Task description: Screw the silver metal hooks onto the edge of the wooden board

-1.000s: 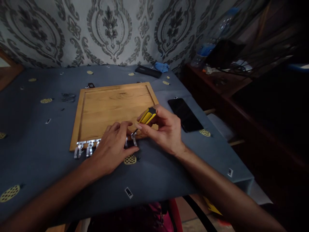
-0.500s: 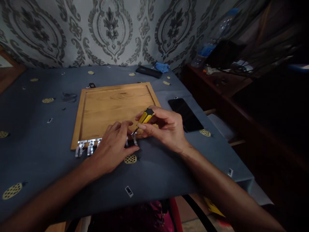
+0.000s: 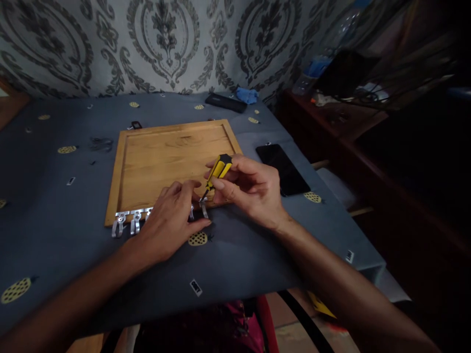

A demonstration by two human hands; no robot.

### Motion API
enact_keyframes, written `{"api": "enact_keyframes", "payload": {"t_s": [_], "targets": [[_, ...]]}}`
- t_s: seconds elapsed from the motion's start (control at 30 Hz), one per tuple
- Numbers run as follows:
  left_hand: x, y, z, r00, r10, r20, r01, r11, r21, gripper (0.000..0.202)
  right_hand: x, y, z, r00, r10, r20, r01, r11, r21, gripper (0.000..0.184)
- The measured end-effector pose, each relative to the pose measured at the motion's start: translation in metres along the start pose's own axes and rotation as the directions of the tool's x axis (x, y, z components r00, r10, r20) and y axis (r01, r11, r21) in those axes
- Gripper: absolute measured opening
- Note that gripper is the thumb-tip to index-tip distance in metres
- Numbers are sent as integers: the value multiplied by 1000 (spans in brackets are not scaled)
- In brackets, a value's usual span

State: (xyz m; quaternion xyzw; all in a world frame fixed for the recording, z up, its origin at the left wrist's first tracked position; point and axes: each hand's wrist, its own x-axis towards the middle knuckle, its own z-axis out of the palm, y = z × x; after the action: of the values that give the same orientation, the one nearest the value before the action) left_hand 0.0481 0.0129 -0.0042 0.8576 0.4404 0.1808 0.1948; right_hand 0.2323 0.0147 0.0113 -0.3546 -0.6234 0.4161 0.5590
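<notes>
A yellow and black screwdriver is pinched in my right hand, slanting down to the left. Its tip meets the right end of a silver metal hook rail, which lies along the near edge of a framed wooden board. Over the rail's middle rests my left hand, fingers on the board side and thumb stretched along the front, bracing the rail near the last hook. That hand hides several hooks. Whether a screw sits under the tip is too small to tell.
A black phone lies right of the board. Behind are a black case and a blue cloth. A small black frame-like piece touches the board's far edge; thin dark pieces lie left on the tablecloth.
The view has shifted slightly. My right fingers have moved a little on the screwdriver, which stands slightly more upright with its tip still on the rail. My left hand stays in place.
</notes>
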Motion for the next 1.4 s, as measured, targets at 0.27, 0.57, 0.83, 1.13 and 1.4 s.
{"api": "enact_keyframes", "payload": {"t_s": [0.27, 0.57, 0.83, 1.13, 1.4], "targets": [[0, -2, 2, 1000, 8, 5, -9, 1000, 25, 60, 0, -1, 1, 990, -58, -129, 57, 998, -14, 26], [0, 1, 0, 1000, 3, 6, -3, 1000, 0, 56, -2, 3, 3, 999, -4, -32, 6, 996, 89, 19], [0, 1, 0, 1000, 5, -8, -5, 1000, 9, 51, -1, 2, 4, 999, 1, -51, 1, 1000, 31, 33], [-1, -2, 3, 1000, 9, -7, -9, 1000, 19, 56, -1, -2, -2, 999, 30, 45, -31, 999, 32, 27], [-1, -2, 3, 1000, 1, -14, -1, 1000, 14, 54, 2, 0, -7, 987, -133, 94, 149, 970, -193, 17]]}}
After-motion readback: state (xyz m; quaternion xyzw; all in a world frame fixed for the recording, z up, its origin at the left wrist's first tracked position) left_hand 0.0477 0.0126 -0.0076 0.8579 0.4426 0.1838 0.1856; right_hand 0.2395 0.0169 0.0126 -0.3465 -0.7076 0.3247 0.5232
